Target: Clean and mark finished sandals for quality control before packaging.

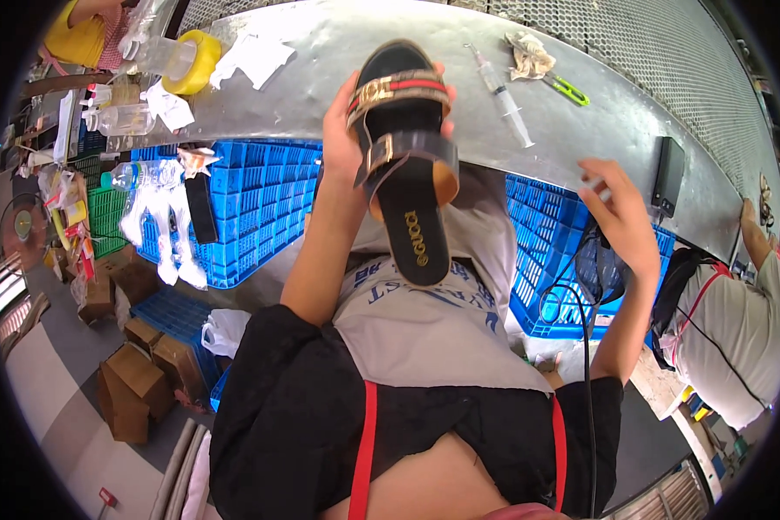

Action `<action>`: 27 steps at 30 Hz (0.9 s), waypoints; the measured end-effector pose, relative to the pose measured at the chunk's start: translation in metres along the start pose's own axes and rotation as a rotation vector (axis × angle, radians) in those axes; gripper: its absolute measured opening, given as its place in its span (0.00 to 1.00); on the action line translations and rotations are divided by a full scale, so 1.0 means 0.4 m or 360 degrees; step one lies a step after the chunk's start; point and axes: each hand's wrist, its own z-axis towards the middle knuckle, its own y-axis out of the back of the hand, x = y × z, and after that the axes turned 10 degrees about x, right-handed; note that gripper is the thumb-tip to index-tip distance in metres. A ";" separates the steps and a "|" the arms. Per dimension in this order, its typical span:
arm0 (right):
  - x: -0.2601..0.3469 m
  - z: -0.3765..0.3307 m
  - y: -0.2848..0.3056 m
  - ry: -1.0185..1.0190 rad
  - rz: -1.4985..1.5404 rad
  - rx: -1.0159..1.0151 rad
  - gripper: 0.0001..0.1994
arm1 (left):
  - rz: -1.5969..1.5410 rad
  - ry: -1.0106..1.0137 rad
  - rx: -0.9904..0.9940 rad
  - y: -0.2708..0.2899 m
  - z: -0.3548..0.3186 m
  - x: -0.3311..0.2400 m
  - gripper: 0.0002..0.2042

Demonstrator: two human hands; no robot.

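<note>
A black flat sandal point(416, 221) is held up in front of me, toe end toward the metal bench. One of its straps is patterned brown with a red stripe and gold trim; the other is dark with a buckle. My left hand point(342, 134) grips it around the front, with fingertips showing past the right edge. My right hand point(622, 217) holds nothing, its fingers loosely bent and apart, by the bench edge above a blue crate. Beyond the sandal on the bench lie a clear syringe point(503, 97), a crumpled stained cloth point(530, 57) and a green-handled cutter point(568, 89).
On the metal bench point(312, 95) are a yellow tape roll point(192, 62), white paper point(251, 59) and a black boxy device point(668, 176). Blue crates point(264, 195) flank my legs. A black cable point(586, 347) hangs by my right arm. Another person point(728, 325) is at right.
</note>
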 end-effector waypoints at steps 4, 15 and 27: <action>0.007 0.155 -0.025 0.0102 -0.0207 -0.0141 0.14 | 0.0007 0.0033 -0.0011 -0.024 -0.035 0.010 0.36; -0.010 0.329 -0.024 0.0360 -0.0598 -0.0797 0.08 | 0.0234 -0.0296 -0.0010 -0.053 -0.069 0.007 0.34; -0.064 0.414 -0.012 0.0457 -0.0749 -0.0799 0.15 | 0.0293 -0.0281 -0.0095 -0.054 -0.067 0.004 0.34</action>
